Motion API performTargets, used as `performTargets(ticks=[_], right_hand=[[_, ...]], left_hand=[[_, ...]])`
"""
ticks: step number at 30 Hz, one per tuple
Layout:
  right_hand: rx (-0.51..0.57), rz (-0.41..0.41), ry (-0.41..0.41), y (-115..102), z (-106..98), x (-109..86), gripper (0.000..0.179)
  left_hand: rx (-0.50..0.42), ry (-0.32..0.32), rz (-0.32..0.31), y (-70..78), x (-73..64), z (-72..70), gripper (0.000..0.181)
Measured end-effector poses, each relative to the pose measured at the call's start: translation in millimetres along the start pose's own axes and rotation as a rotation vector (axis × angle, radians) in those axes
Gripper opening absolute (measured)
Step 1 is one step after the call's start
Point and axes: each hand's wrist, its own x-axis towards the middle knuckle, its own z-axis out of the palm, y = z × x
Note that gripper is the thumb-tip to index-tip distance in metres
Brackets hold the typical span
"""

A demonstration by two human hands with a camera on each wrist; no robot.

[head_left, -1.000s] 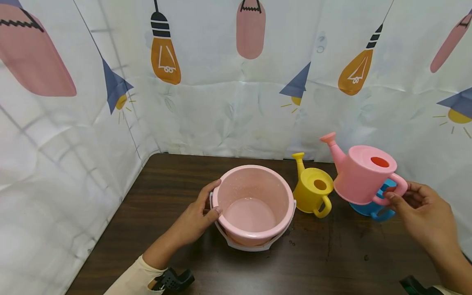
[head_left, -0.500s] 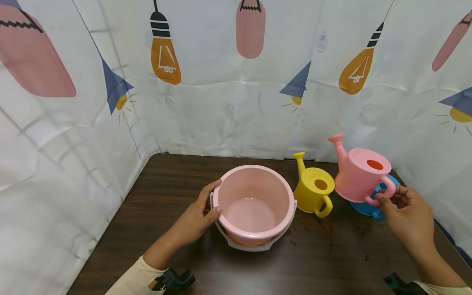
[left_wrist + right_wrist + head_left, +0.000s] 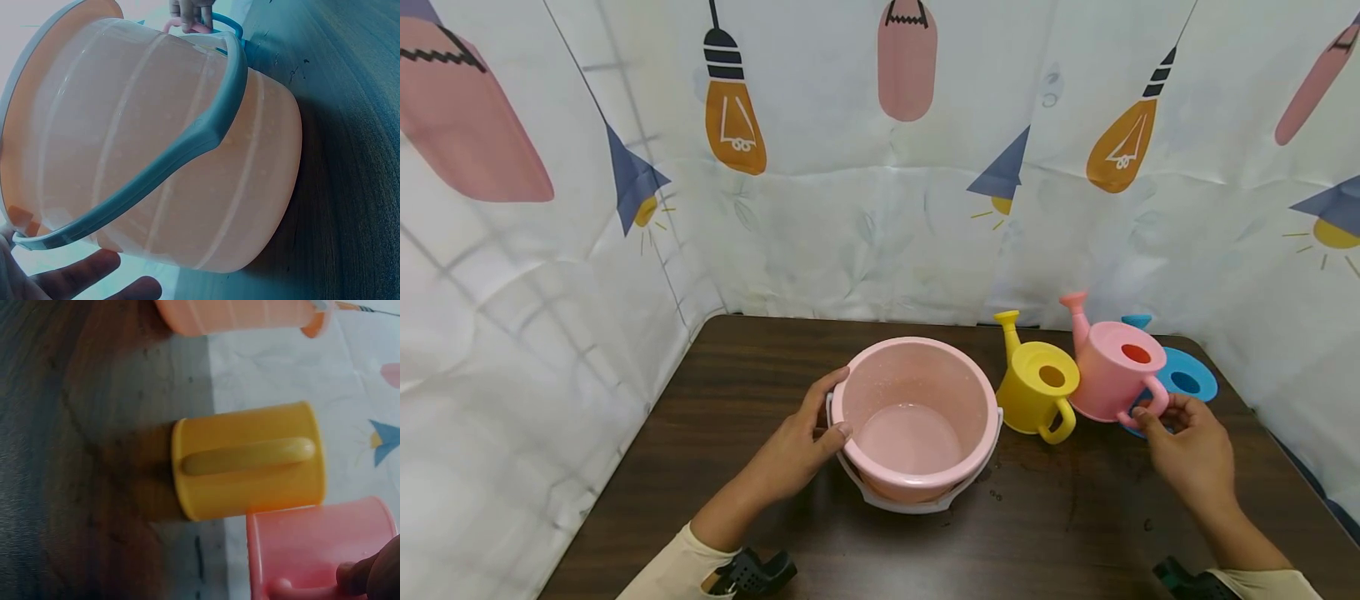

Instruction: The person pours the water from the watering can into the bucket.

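A pink bucket (image 3: 913, 467) with a pale handle stands on the table. My left hand (image 3: 790, 450) holds its left side at the rim, thumb and index finger at the edge; in the left wrist view two other fingers (image 3: 81, 273) stretch out below the bucket. My right hand (image 3: 1195, 450) pinches the handle of a pink watering can (image 3: 1108, 375), spout to the back left. Whether its base touches the table is unclear. Left of it, close by, stands a yellow watering can (image 3: 1037, 387). A blue watering can (image 3: 1195, 379) is partly hidden behind the pink one.
Dark wooden table (image 3: 760, 358) with a few water drops to the right of the bucket. A white printed curtain (image 3: 850, 242) hangs along the back and sides, close to the table edges.
My right hand has moved left and down with the pink watering can, bringing it lower beside the yellow one. More of the blue can shows. The left hand and bucket have stayed still.
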Motion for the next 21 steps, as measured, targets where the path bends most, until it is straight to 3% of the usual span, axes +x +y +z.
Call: performTargets(ticks=[10, 21], right_hand=[[0.016, -0.012, -0.022, 10, 15, -0.8, 0.047], [-0.003, 0.005, -0.061, 13, 24, -0.7, 0.058]], left_hand=[[0.001, 0.000, 0.000, 0.0, -0.7, -0.2, 0.069], [0.001, 0.002, 0.022, -0.4, -0.7, 0.2, 0.069]])
